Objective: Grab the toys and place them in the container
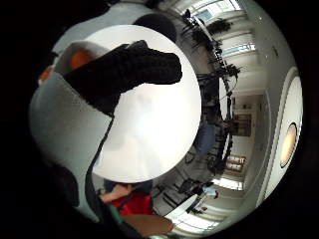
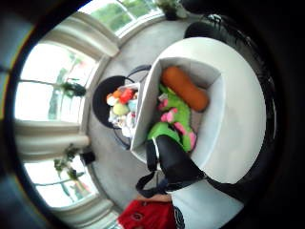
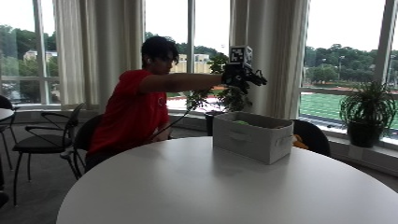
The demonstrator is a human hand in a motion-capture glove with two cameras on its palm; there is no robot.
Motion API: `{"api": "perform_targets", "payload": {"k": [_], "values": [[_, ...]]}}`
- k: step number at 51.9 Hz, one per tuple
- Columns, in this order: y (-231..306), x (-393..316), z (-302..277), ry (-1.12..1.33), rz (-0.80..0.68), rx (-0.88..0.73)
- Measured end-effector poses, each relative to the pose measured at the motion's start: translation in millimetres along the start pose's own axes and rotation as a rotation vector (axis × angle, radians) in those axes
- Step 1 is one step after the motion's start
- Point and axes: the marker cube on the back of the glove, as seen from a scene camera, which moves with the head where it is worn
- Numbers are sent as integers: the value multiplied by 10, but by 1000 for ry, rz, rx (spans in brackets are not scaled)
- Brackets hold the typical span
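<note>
A white fabric container (image 3: 252,137) stands on the round white table (image 3: 205,186), on the side away from the camera. My gloved right hand (image 3: 245,77) is held out well above it on a straight arm, with the fingers stretched out and nothing in them. The thumb side palm view looks down into the container (image 2: 145,105), where a green and pink plush toy (image 2: 174,117) lies beside an orange plush toy (image 2: 185,88). From outside only a bit of the green toy (image 3: 241,122) shows over the rim. One black gloved finger (image 1: 124,69) crosses the little finger side view.
A second bin of several colourful toys (image 2: 121,109) sits on a dark chair beyond the table. Black chairs (image 3: 43,135) stand at the left, and potted plants (image 3: 367,112) line the window sill.
</note>
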Motion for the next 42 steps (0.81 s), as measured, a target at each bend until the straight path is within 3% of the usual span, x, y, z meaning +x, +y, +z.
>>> {"api": "perform_targets", "payload": {"k": [2, 13, 22, 42], "values": [[-43, 29, 36, 66, 136, -4], [409, 759, 363, 185, 296, -65], [690, 1310, 571, 120, 332, -81], [1565, 1838, 818, 120, 350, -113]]}}
